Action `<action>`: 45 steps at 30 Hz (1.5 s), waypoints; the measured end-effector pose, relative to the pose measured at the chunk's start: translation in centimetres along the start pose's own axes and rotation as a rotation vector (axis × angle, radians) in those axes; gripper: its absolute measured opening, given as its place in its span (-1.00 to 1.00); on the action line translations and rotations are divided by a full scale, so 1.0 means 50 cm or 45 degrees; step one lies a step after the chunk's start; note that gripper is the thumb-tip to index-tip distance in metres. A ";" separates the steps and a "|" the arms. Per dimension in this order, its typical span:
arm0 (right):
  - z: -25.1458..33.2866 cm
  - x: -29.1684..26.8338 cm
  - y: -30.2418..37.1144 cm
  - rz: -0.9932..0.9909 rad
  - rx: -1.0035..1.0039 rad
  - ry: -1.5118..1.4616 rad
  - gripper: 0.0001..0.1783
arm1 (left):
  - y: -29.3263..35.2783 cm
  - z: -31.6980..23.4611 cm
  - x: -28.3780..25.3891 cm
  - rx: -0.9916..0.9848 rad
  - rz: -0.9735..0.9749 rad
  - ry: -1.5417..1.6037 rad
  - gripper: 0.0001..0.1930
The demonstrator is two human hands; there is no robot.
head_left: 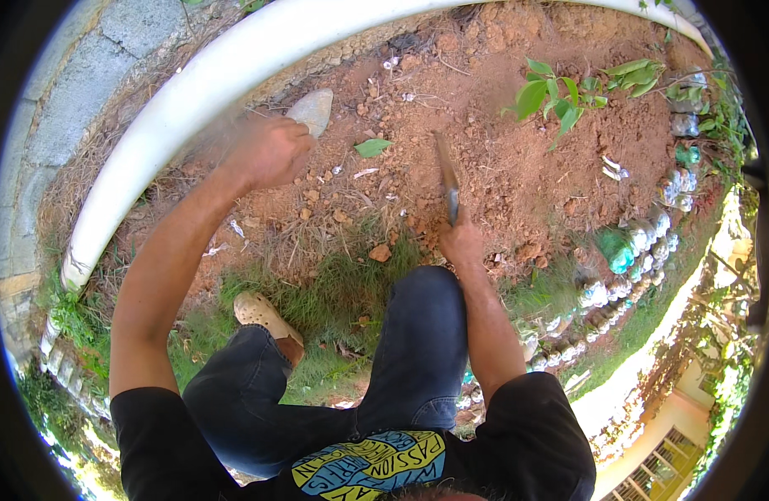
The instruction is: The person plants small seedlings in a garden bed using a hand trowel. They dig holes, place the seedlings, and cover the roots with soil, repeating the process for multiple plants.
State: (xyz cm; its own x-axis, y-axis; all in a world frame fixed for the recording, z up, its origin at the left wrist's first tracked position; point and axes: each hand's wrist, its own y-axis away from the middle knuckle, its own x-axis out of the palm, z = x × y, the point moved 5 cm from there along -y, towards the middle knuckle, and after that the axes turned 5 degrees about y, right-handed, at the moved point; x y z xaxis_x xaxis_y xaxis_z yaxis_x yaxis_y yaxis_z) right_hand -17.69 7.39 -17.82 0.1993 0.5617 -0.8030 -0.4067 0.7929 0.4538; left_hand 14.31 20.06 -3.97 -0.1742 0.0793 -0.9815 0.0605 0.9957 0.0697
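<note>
Low over the reddish soil (476, 108), my right hand (462, 242) is wrapped round a hand digging tool (448, 171). Its narrow, brown, soil-stained blade points away from me, and a grey metal part shows just above my fingers. My left hand (272, 152) is curled closed near the white pipe and slightly blurred; whatever its fingers hold, if anything, is hidden. Just beyond those fingers is a flat grey stone (311, 113). A loose green leaf (373, 148) lies on the soil between my two hands.
A thick white pipe (184, 96) curves along the left and far side, beside a grey block wall (84, 75). A leafy green plant (559, 96) grows at the far right. Several soil-filled plastic bottles (643, 234) edge the bed. Grass (334, 280) surrounds my knee and shoe.
</note>
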 end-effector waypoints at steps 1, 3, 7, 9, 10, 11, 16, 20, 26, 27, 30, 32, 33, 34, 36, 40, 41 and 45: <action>0.020 0.007 0.006 -0.028 -0.028 0.014 -0.51 | -0.007 -0.002 -0.011 0.018 -0.075 0.032 -0.77; 0.066 0.017 0.014 -0.033 -0.066 0.000 -0.51 | -0.016 -0.006 -0.027 0.020 -0.156 0.083 -0.78; 0.164 0.017 0.019 0.024 -0.107 -0.169 -0.46 | -0.021 -0.009 -0.033 -0.090 -0.111 0.112 -0.77; 0.202 0.025 0.026 0.118 -0.225 -0.230 -0.45 | -0.007 -0.010 -0.016 -0.156 -0.025 0.111 -0.76; 0.196 0.020 0.029 0.043 -0.115 -0.271 -0.44 | 0.005 -0.009 -0.004 -0.182 0.022 0.108 -0.76; 0.192 0.019 0.034 -0.022 -0.066 -0.345 -0.44 | 0.021 -0.009 0.007 -0.160 0.018 0.106 -0.76; 0.139 0.054 0.062 -0.313 0.306 -0.549 -0.26 | 0.091 -0.028 0.085 -0.075 -0.240 0.176 -0.78; 0.199 0.134 0.052 -0.261 0.216 -0.582 -0.17 | 0.093 -0.056 0.147 -0.135 -0.190 0.370 -0.82; 0.273 0.166 0.064 -0.170 0.002 -0.613 -0.14 | 0.047 -0.077 0.168 -0.137 -0.151 0.512 -0.86; 0.289 0.159 0.070 -0.179 -0.047 -0.632 -0.13 | 0.041 -0.075 0.160 -0.108 -0.216 0.506 -0.85; 0.321 0.148 0.083 -0.119 -0.113 -0.573 -0.09 | 0.038 -0.065 0.148 -0.084 -0.360 0.516 -0.84; 0.310 0.128 0.086 -0.216 -0.222 -0.725 -0.07 | 0.045 -0.049 0.148 -0.162 -0.380 0.566 -0.82; 0.275 0.118 0.086 -0.299 -0.099 -0.687 -0.08 | 0.050 -0.044 0.147 -0.177 -0.389 0.566 -0.82; 0.235 0.105 0.089 -0.427 -0.043 -0.672 -0.09 | 0.055 -0.039 0.148 -0.193 -0.400 0.572 -0.81; 0.167 0.097 0.089 -0.551 0.119 -0.617 -0.10 | 0.063 -0.032 0.150 -0.191 -0.423 0.530 -0.81; 0.149 0.156 0.100 -0.284 0.276 -0.513 -0.09 | 0.071 -0.035 0.163 -0.163 -0.443 0.448 -0.81; 0.172 0.180 0.107 -0.136 0.214 -0.501 -0.08 | 0.072 -0.037 0.166 -0.165 -0.443 0.450 -0.81; 0.214 0.217 0.151 -0.004 0.166 -0.524 -0.05 | 0.073 -0.038 0.171 -0.200 -0.479 0.580 -0.84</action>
State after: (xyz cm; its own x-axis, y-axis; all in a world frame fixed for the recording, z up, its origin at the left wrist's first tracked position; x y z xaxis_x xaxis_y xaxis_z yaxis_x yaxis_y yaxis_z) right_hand -9.08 21.98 -18.96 0.5499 0.5857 -0.5955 -0.2946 0.8031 0.5179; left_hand 11.19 24.48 -11.78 -0.5603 -0.3012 -0.7716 -0.2260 0.9518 -0.2074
